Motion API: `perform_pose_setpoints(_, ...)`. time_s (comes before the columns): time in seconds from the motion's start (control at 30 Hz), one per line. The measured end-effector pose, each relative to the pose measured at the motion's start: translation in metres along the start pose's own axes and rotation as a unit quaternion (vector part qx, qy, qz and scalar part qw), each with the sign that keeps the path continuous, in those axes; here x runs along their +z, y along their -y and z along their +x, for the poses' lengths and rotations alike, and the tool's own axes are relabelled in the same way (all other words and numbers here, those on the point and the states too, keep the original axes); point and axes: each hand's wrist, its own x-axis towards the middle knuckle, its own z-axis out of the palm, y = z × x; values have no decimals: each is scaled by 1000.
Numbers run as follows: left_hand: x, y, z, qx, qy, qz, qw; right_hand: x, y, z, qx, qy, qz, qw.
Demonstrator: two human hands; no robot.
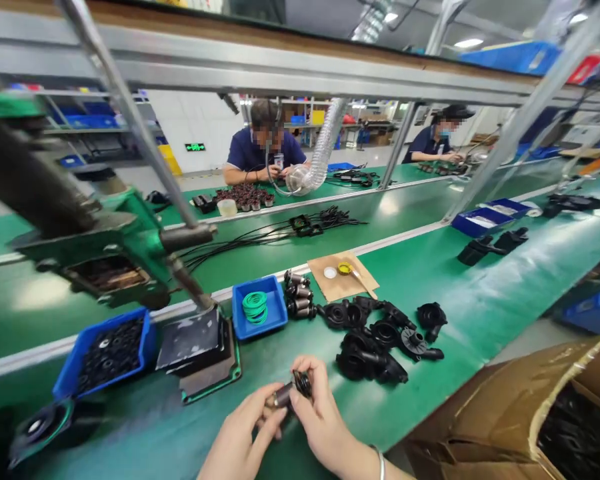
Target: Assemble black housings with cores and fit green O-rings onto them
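Note:
In front of me, low above the green bench, both my hands hold a small pump rotor [283, 397], a dark metallic cylinder with a black disc-like end [303, 383]. My left hand [250, 427] pinches the cylinder at its left end. The fingers of my right hand [323, 407] are closed round the black end. Several similar rotors [300, 297] stand beyond, beside a blue tray [236, 320] with green rubber rings [255, 307]. Black plastic pump housings [370, 357] lie to the right of my hands.
A green hand press [130, 233] rises at left over a metal block [193, 340]. Near it is a blue bin [147, 343] of small black parts. Cardboard [323, 283] bears a yellow paste pot [345, 269] and brush. A carton [480, 413] stands right. Two people work opposite.

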Motion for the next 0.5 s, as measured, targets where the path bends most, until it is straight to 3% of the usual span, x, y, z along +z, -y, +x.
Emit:
perform_pose_setpoints(0.13,-10,-6,-17,-2,-79,-1,997,12,6,3,36,111,30,993)
perform_pose_setpoints(0.23,-24,-5,-31,-4,-90,-7,996,13,12,6,35,189,45,980)
perform_pose_setpoints(0.5,-40,9,-63,6,-103,-22,994,31,26,11,15,239,0,971)
